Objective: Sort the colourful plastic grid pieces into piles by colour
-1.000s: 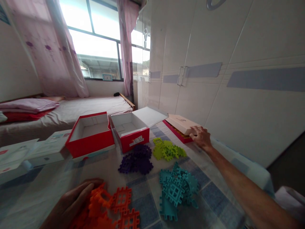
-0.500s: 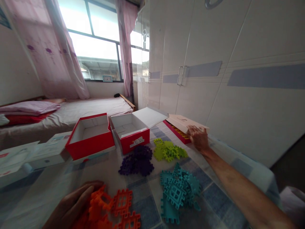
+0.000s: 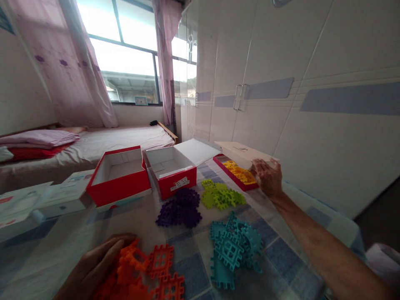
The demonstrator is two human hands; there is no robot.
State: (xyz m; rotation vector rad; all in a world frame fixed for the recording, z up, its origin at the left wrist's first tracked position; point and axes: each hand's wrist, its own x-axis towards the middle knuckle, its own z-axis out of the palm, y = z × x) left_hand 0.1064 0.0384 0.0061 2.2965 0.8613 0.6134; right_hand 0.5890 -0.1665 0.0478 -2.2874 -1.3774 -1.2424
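Observation:
My right hand [image 3: 266, 176] grips the near edge of a pale box lid [image 3: 245, 151], which is tilted up. Below the lid, a flat red box [image 3: 250, 187] shows yellow plastic pieces [image 3: 236, 171] inside. At the lower left, my left hand [image 3: 101, 260] lies against a pile of orange interlocking plastic pieces [image 3: 160, 259], its fingers stretched along the pile and fingertips partly hidden. Teal pieces [image 3: 229, 250] are heaped to the right of the orange ones. Farther back lie a purple pile [image 3: 179, 208] and a lime-green pile [image 3: 220, 196].
Two red boxes with white insides stand open behind the piles, a left one [image 3: 120, 189] and a right one [image 3: 178, 183] with its flap folded out. White boxes [image 3: 64, 198] sit at the far left. A wardrobe [image 3: 337, 158] rises on the right, and a bed [image 3: 125, 141] stands behind.
My right hand has raised the lid's near edge and shifted slightly right, so more of the yellow pieces shows. My left hand has stayed at the orange pile.

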